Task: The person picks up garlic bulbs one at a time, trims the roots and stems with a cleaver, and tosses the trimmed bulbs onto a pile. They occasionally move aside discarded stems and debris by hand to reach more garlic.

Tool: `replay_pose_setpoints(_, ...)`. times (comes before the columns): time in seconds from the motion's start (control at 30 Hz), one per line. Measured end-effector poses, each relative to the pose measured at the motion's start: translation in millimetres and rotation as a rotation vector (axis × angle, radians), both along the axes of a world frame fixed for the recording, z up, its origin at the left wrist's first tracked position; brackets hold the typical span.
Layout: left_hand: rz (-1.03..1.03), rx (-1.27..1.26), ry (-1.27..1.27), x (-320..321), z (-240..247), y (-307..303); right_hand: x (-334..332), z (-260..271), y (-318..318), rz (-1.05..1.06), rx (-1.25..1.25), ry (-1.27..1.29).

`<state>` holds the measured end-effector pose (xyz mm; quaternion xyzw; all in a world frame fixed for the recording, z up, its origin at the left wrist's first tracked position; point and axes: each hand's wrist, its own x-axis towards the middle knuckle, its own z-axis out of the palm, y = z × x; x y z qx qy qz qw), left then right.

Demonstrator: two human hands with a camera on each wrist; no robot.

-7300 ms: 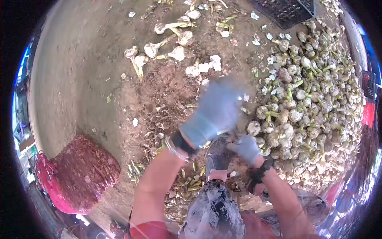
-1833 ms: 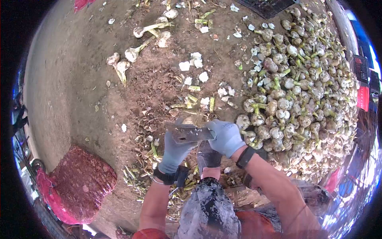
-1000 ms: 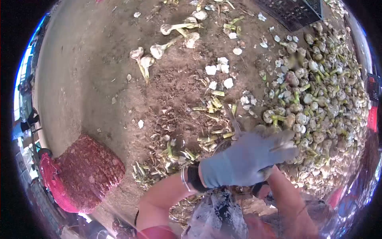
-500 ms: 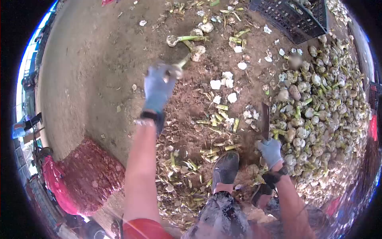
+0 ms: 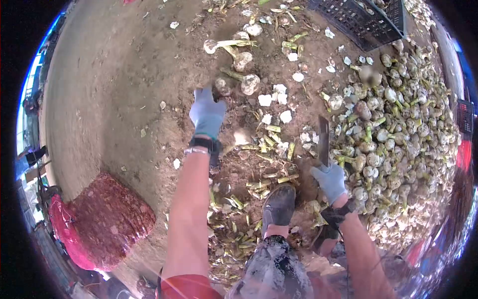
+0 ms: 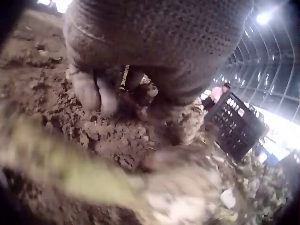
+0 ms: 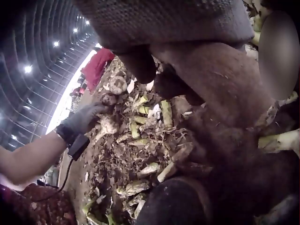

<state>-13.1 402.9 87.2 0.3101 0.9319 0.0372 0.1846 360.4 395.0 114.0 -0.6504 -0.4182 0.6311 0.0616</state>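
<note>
Two hands in grey-blue knit gloves work low over a bare earthen floor point(image 5: 109, 89). The left hand point(image 5: 208, 113) is stretched to the far side, its fingers curled over a soil-caked white garlic bulb point(image 5: 222, 85) that lies on the floor left of centre. The left wrist view shows the gloved fingertips bent down around it. Just to the right of that bulb lies a second dirty bulb point(image 5: 249, 82), and further off a long-stalked garlic plant point(image 5: 229, 44).

The right hand point(image 5: 329, 180) stays nearer and to the right, wrapped round the handle of a broad steel cleaver point(image 5: 323, 139). Its blade points to the far side, at the left edge of a large heap of untrimmed garlic point(image 5: 398, 134).

Between the hands the floor is strewn with cut green stalk pieces point(image 5: 269, 177) and white scraps of garlic skin point(image 5: 279, 92). A dark dusty shoe point(image 5: 280, 203) rests near, just left of the right hand. A black plastic crate point(image 5: 356, 17) stands at the far right, and a filled red mesh sack point(image 5: 107, 219) lies at the near left, well apart from both hands.
</note>
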Motion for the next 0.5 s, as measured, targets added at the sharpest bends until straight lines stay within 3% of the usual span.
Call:
replay_pose_setpoints(0.07, -0.163, -0.07, 0.074, -9, -5, 7, -2, -4, -1, -0.028, -0.02, 0.048)
replay_pose_setpoints(0.1, -0.187, 0.093, 0.151, -12, -14, 1, -4, -5, -2, -0.058, -0.04, 0.096)
replay_pose_setpoints(0.13, -0.189, 0.092, 0.151, -12, -9, -3, -7, -1, -1, -0.06, -0.041, 0.096)
replay_pose_setpoints(0.2, -0.198, 0.064, -0.098, -1, 9, -14, -19, 12, 4, 0.0, -0.034, 0.093)
replay_pose_setpoints(0.23, -0.111, 0.169, -0.216, 15, 13, -28, -26, 14, 1, -0.129, -0.003, 0.265)
replay_pose_setpoints(0.3, -0.119, 0.255, -0.302, 55, 25, -56, -50, 47, 13, -0.14, -0.084, 0.225)
replay_pose_setpoints(0.37, -0.172, 0.514, -0.227, 107, 40, -81, -69, 58, 12, -0.146, -0.168, 0.178)
replay_pose_setpoints(0.43, -0.206, 0.555, -0.32, 141, 67, -94, -80, 57, 6, -0.254, -0.127, 0.459)
replay_pose_setpoints(0.47, -0.203, 0.557, -0.327, 154, 68, -102, -81, 56, 6, -0.254, -0.124, 0.452)
replay_pose_setpoints(0.5, -0.081, 0.545, -0.506, 164, 68, -108, -81, 56, 6, -0.184, -0.091, 0.422)
